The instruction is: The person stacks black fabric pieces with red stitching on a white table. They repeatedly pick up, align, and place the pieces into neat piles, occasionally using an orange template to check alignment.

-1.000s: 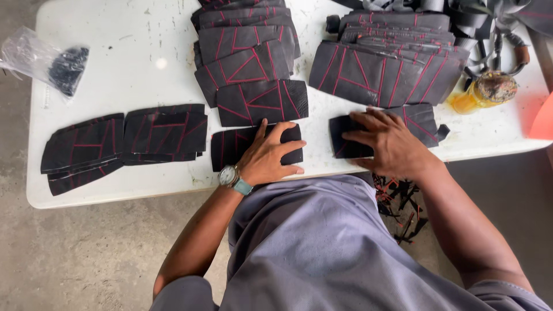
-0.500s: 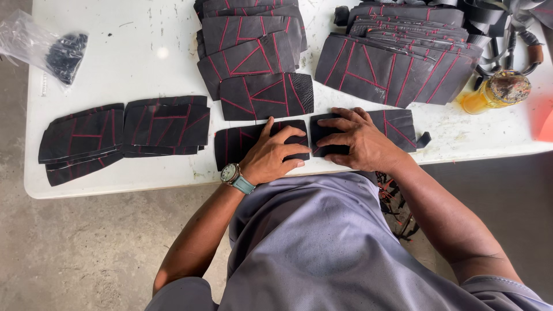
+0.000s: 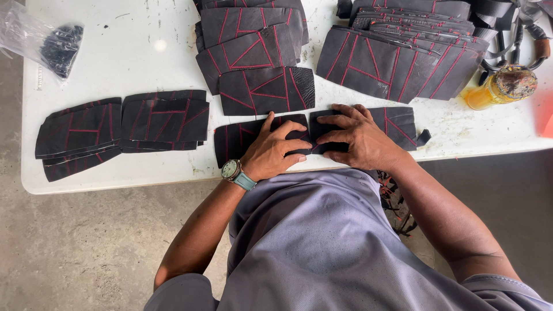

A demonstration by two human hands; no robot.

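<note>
Two black panels with red stitching lie side by side at the near edge of the white desk (image 3: 144, 52), at six o'clock of the spread: the left panel (image 3: 236, 141) and the right panel (image 3: 397, 124), their inner edges meeting or slightly overlapping under the fingers; which one, I cannot tell. The left hand (image 3: 273, 152) presses flat on the left panel, its grip released, fingers spread and nothing clasped. The right hand (image 3: 357, 141) lies palm-down on the right panel, likewise flat, fingertips at the seam between the two.

The risks, as I judge them: both panels sit very near the desk's front edge, so a push toward six o'clock could slide one off onto the lap or the floor. Because the hands only press and do not clasp, uneven pressure could let one piece creep and the stitched lines fall out of match. A sweep toward twelve o'clock could nudge the single panel (image 3: 265, 89) just beyond and the fanned pile (image 3: 247, 34) behind it. At two o'clock a yellow jar (image 3: 501, 86) stands near the large stack (image 3: 397, 63); a knock could tip it against the stack.
</note>
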